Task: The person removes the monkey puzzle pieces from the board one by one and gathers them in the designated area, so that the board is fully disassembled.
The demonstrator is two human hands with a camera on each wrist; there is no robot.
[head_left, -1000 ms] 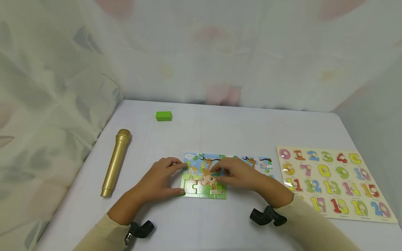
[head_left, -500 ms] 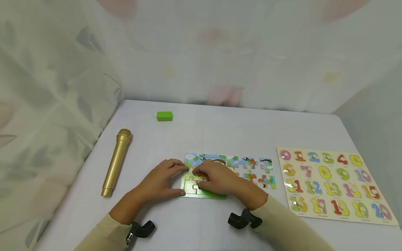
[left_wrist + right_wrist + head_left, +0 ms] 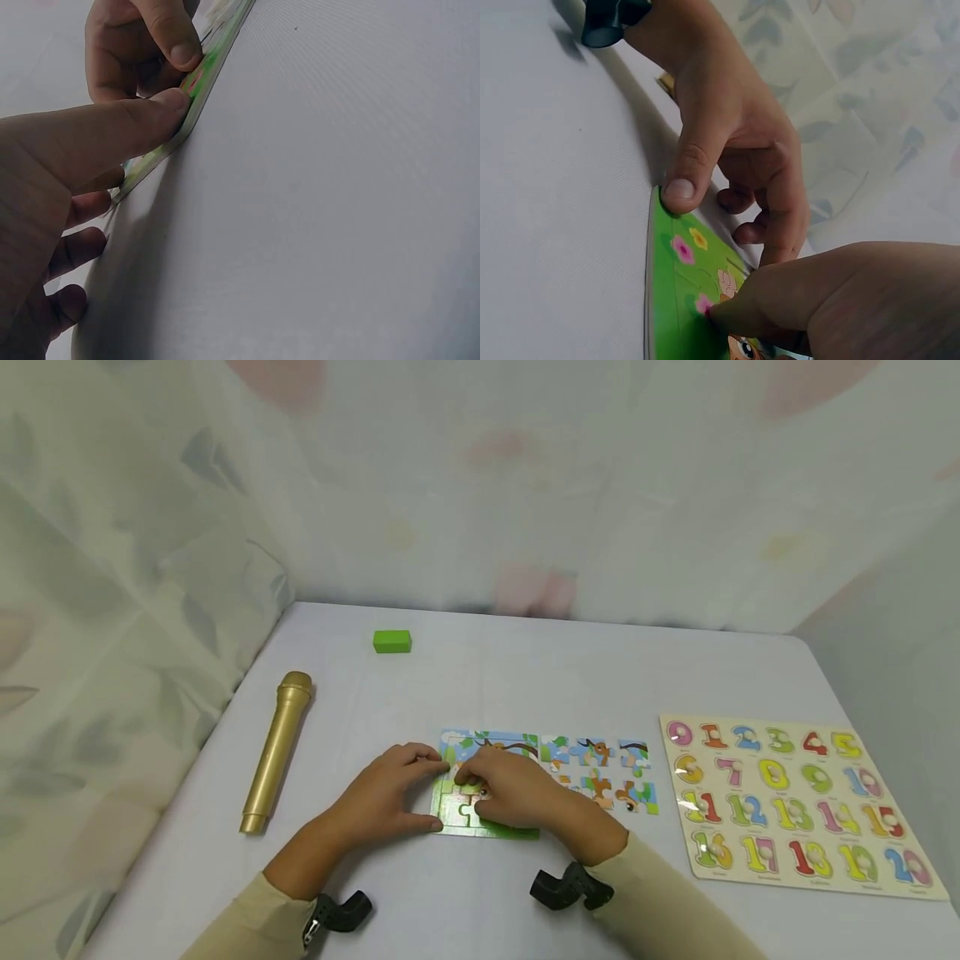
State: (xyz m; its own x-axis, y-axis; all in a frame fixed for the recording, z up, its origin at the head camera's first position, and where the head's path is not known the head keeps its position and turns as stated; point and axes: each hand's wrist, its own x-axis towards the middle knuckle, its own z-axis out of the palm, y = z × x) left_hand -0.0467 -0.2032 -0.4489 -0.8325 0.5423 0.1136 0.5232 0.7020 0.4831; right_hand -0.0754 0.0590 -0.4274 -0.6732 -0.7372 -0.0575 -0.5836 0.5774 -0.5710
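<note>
A small jigsaw puzzle board (image 3: pixel 487 833) with a cartoon animal picture lies on the white table; jigsaw lines show in its lower left. My left hand (image 3: pixel 386 793) rests at the board's left side, thumb on the near corner and index finger at the edge higher up. My right hand (image 3: pixel 513 789) is over the board's middle, thumb and index finger bent together on a puzzle piece (image 3: pixel 467 790) at the left-centre. In the right wrist view my right thumb (image 3: pixel 742 311) touches the green surface beside a pink flower. The fingers hide most of that piece.
Several loose puzzle pieces (image 3: pixel 595 752) lie in rows right of the board. Farther right is a wooden number board (image 3: pixel 798 806). A gold microphone (image 3: pixel 276 752) lies at the left, and a green block (image 3: pixel 392 642) sits toward the back.
My right hand has moved left from the board's right edge to its left-centre, uncovering loose pieces and the number board's lower left. My left hand has stayed at the board's left side.
</note>
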